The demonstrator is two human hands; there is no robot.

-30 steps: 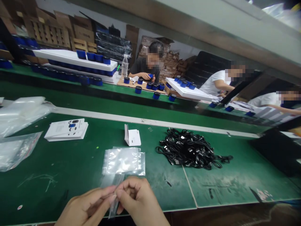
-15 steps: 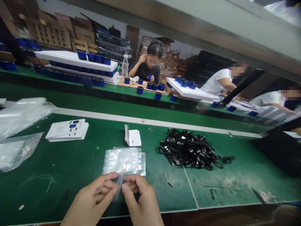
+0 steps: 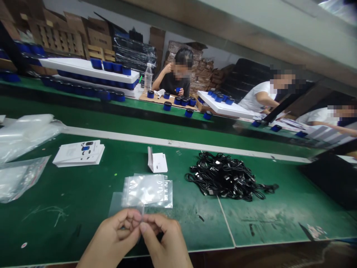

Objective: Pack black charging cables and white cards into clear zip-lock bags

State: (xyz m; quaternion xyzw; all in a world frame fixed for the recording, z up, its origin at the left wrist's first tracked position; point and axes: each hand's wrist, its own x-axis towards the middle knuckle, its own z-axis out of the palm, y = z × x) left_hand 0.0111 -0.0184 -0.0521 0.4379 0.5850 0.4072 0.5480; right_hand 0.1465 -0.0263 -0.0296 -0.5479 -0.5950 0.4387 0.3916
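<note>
My left hand (image 3: 117,234) and my right hand (image 3: 163,234) meet at the near edge of the green bench, fingertips pinched together on a clear plastic bag (image 3: 115,203). Part of that bag is hidden behind my fingers. Just beyond lies a stack of clear zip bags (image 3: 146,190). Behind the stack stands a small white folded booklet (image 3: 158,162). To the right is a heap of black cables (image 3: 225,176), tangled together with metal plugs showing. A pile of white printed leaflets (image 3: 79,153) sits to the left.
Larger plastic bags (image 3: 25,137) lie at the far left. Past a white strip (image 3: 167,142), a belt carries blue jars (image 3: 167,106), and white trays (image 3: 92,70) hold more. Three people work opposite. A black box (image 3: 329,178) stands at right; a beam (image 3: 223,33) crosses overhead.
My hands have drawn closer together, the left moving slightly right. The held bag now spreads out to the left behind my left fingers. Blue jars on the belt have shifted slightly right.
</note>
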